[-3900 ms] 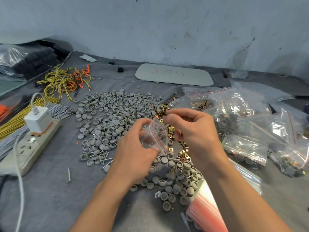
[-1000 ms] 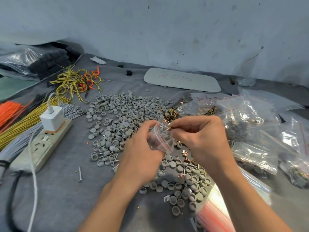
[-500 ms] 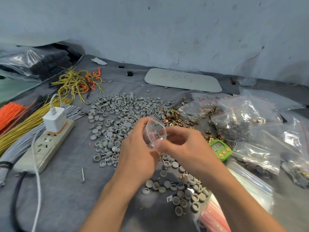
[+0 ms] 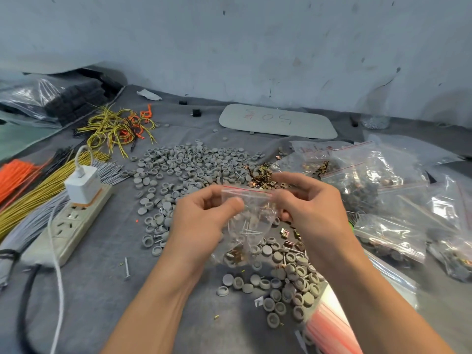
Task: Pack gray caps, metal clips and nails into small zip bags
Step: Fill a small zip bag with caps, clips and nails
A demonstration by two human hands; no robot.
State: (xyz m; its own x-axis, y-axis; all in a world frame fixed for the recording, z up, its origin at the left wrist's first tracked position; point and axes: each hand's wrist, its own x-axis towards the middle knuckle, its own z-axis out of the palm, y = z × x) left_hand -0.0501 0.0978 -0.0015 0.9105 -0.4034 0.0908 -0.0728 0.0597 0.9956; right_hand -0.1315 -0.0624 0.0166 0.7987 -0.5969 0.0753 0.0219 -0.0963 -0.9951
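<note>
A small clear zip bag (image 4: 251,226) with a red strip along its top hangs upright between my hands above the table. Nails, gold metal clips and grey caps show through it. My left hand (image 4: 201,226) pinches the bag's top left corner, and my right hand (image 4: 304,208) pinches the top right. A wide spread of grey caps (image 4: 189,169) lies behind my hands, with more caps (image 4: 288,279) below them. Gold metal clips (image 4: 265,175) sit in a pile just beyond the bag. One loose nail (image 4: 126,268) lies to the left.
Filled zip bags (image 4: 388,200) pile up on the right. A stack of empty zip bags (image 4: 329,325) lies at the lower right. A power strip with a white charger (image 4: 74,213) and bundles of coloured wires (image 4: 30,190) fill the left side. A grey plate (image 4: 278,121) lies at the back.
The bag went from being held open and tilted at its mouth to hanging upright, stretched flat by its top corners. My hands have spread apart along the top strip. The green timer is now hidden.
</note>
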